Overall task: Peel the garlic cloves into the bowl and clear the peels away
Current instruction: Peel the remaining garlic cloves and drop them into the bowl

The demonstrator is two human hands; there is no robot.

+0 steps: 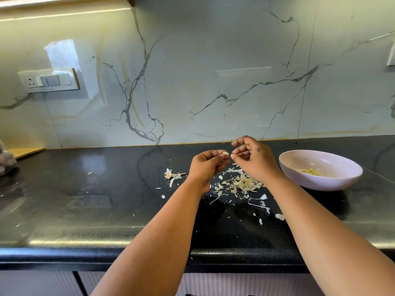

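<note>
Above the dark surface, a garlic clove is pinched at the left hand fingertips; right hand fingers are curled just beside it, contact unclear.

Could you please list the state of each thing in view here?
Left hand: pinches a garlic clove.
Right hand: fingers curled, fingertips at the clove.
Bowl: upright on the counter, holds peeled cloves.
Peels: scattered on the counter.
Garlic stem: stripped, lying left of the hands.
</note>
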